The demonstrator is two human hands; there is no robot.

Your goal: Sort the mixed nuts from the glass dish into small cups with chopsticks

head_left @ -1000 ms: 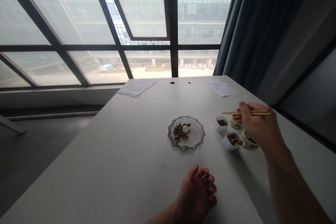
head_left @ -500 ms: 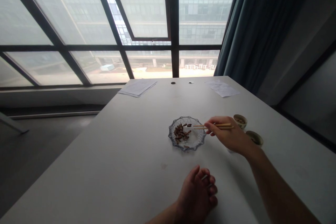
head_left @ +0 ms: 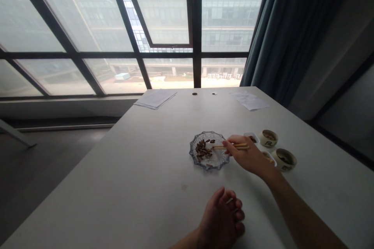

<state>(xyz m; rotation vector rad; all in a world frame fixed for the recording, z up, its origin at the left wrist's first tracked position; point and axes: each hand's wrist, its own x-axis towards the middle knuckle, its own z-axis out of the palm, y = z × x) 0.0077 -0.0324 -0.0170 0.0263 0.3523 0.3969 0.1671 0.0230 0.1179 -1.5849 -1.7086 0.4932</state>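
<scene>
My right hand (head_left: 248, 155) is closed on a pair of wooden chopsticks (head_left: 238, 146) pointing left over a scalloped clear glass plate (head_left: 193, 157). Small, dark brown, elongated pieces (head_left: 203, 151) lie heaped on its left half, with a few apart near the far rim. The chopstick tips are beside the heap's right edge; whether they pinch a piece I cannot tell. My left hand (head_left: 223, 216) rests at the near side of the white table, palm turned inward, fingers loosely curled and the thumb apart, holding nothing.
Two cream bowls with dark marks, a far bowl (head_left: 269, 139) and a nearer bowl (head_left: 284, 160), stand right of the plate. Beside them are small white dishes, one (head_left: 253, 137) partly behind my hand. Papers (head_left: 156, 99) and another sheet (head_left: 251, 100) lie at the far edge.
My right hand has shifted slightly left and down, bringing the chopstick tips toward the heap and uncovering the white dishes. The view has shifted slightly; my left hand stays much the same.
</scene>
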